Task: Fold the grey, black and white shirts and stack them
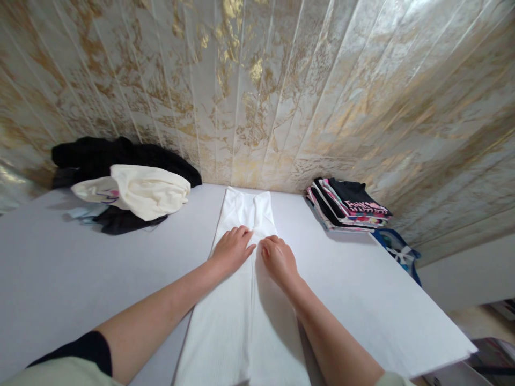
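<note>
A long white garment (225,327) lies folded into a narrow strip, running away from me along the middle of the table. A seam or fold line goes down its centre, and its far end has small overlapping flaps. My left hand (231,249) rests on its left half, fingers lying on the cloth near the centre line and the thumb held apart. Just right of that line is my right hand (279,260), its fingers curled together against the fabric. The cloth under the right fingertips is partly hidden.
A loose heap with a cream garment (151,190) and black clothing (120,153) sits at the back left. At the back right stands a stack of folded clothes (348,206). Beyond the right edge of the white table (382,311) is a blue-trimmed bag (400,252).
</note>
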`<state>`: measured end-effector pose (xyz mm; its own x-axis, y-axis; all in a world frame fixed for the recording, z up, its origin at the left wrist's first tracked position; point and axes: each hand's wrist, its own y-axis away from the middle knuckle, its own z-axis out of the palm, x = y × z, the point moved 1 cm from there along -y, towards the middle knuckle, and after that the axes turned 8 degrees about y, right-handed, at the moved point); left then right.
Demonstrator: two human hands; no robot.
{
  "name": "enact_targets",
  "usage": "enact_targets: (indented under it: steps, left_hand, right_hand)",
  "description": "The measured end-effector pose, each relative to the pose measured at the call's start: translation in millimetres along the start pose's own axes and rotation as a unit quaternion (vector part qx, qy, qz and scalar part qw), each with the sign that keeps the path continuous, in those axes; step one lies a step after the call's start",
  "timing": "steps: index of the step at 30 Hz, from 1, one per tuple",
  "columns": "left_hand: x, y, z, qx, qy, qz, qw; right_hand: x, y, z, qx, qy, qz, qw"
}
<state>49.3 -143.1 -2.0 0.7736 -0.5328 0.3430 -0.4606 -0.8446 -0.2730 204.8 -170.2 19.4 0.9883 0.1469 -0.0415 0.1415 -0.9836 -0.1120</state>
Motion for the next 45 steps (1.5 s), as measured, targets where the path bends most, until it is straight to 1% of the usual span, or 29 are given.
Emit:
enact_targets:
  steps: [3,6,8,10,12,13,16,18,19,24,26,28,30,32,34,35,36,37,40,43,45]
  left_hand:
    - [1,2,2.5,0.008,0.003,0.004,1.000]
    - [1,4,3.2,0.008,0.003,0.001,1.000]
    - [2,4,2.2,0.003,0.002,-0.003,1.000]
    - [3,4,0.6,0.000,0.003,-0.006,1.000]
    - [4,4,-0.9,0.001,0.005,-0.009,1.000]
    - [4,4,-1.4,0.001,0.007,-0.010,1.000]
    - [5,3,-2.2,0.002,0.012,-0.014,1.000]
    - [5,3,-2.3,0.001,0.015,-0.016,1.000]
    - [5,3,-2.4,0.001,0.017,-0.018,1.000]
    - [5,3,-1.3,0.000,0.016,-0.019,1.000]
    - [5,4,-0.2,0.006,0.014,-0.018,1.000]
    - [5,4,1.0,0.013,0.014,-0.019,1.000]
    - [4,4,2.1,0.016,0.019,-0.022,0.999]
    - [4,4,2.9,0.018,0.026,-0.022,0.999]
    - [3,3,3.7,0.022,0.029,-0.026,0.999]
    - [3,3,4.1,0.024,0.030,-0.030,0.999]
    - [3,3,4.5,0.025,0.031,-0.034,0.999]
    - [2,3,4.9,0.025,0.034,-0.038,0.998]
    - [1,5,5.8,0.027,0.054,-0.038,0.997]
    - [0,5,6.4,0.030,0.064,-0.039,0.997]
    - [-1,5,7.1,0.025,0.065,-0.042,0.997]
  right_hand:
    - [6,-13,0,-0.007,-0.003,-0.020,1.000]
    - [14,-32,9,-0.029,0.005,-0.036,0.999]
    - [20,-45,18,-0.029,0.018,-0.015,0.999]
    - [25,-57,24,-0.016,0.025,0.024,0.999]
    - [30,-67,27,-0.002,0.028,0.054,0.998]
    - [30,-71,28,0.007,0.030,0.058,0.998]
    - [27,-84,29,0.016,0.018,0.012,1.000]
    - [23,-94,32,-0.003,0.000,-0.018,1.000]
    - [21,-99,34,-0.013,-0.007,-0.019,1.000]
    - [24,-125,43,-0.023,-0.008,0.039,0.999]
    - [26,-133,42,-0.027,-0.005,0.048,0.998]
    - [24,-136,36,-0.011,0.005,0.048,0.999]
    - [16,-137,28,0.033,0.015,0.027,0.999]
    - [2,-135,21,0.063,0.010,-0.036,0.997]
    - [-14,-134,19,0.036,-0.008,-0.125,0.991]
    - [-20,-134,19,0.013,-0.011,-0.156,0.988]
    - [-25,-134,20,-0.003,-0.005,-0.167,0.986]
    - [-28,-135,21,-0.010,0.007,-0.157,0.988]
    - [-27,-140,25,0.008,0.043,-0.075,0.996]
    - [-25,-149,25,0.033,0.036,-0.046,0.998]
    - [-26,-157,26,0.037,0.016,-0.026,0.999]
